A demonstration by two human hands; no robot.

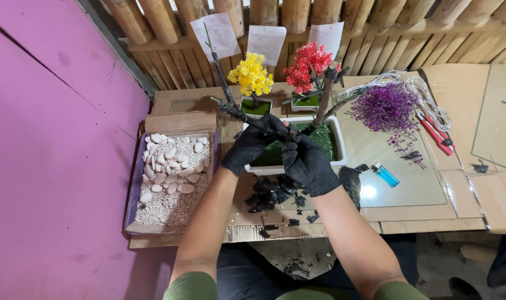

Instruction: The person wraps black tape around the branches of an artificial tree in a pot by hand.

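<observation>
Branch (239, 114) sat clamped between both gloved hands, left hand (252, 145) beside right hand (307, 164), over white planter (339, 145). Moss laid, trunk (323, 104) upright; branch bare, black scraps (272, 194) below wrists.

1. This is a small craft workshop where artificial miniature trees are made, set up in a rough, improvised corner.
2. The back wall (375, 33) is bare wooden poles with paper sheets (267, 41) pinned to it; a pink painted wall (47, 139) stands at the left.
3. The workbench (430, 214) is covered in flattened cardboard and glass panes (414, 183).
4. Materials lie about: a box of white pebbles and gravel (172, 178), yellow (251, 74), red (308, 66) and purple (385, 106) fake foliage, coiled wire (425, 94), red pliers (435, 133), a blue lighter (385, 175), and black scraps (272, 194).
</observation>
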